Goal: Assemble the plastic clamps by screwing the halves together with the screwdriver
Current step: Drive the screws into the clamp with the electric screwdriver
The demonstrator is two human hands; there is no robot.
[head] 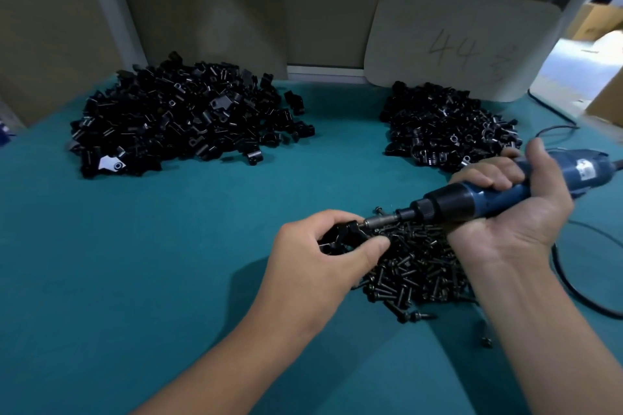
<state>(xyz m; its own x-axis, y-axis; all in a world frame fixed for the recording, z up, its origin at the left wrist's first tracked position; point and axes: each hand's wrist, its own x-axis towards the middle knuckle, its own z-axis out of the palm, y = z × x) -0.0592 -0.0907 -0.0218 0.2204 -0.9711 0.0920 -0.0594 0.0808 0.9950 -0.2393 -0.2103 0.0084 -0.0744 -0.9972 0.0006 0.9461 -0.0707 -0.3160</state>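
driving a screw looks to be the step in hand: the left hand (323, 246) pinches a black clamp (340, 236) just above the desk (168, 263), the right hand (515, 205) is wrapped around the blue screwdriver (485, 200), bit at the clamp; next, keep both aligned while seating the screw

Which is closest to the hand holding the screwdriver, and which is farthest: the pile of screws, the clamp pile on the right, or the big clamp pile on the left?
From the right hand:
1. Pile of screws: right under and beside it, near the table's front.
2. Right clamp pile: just behind it, at the back right.
3. Left clamp pile: far across the table, at the back left.
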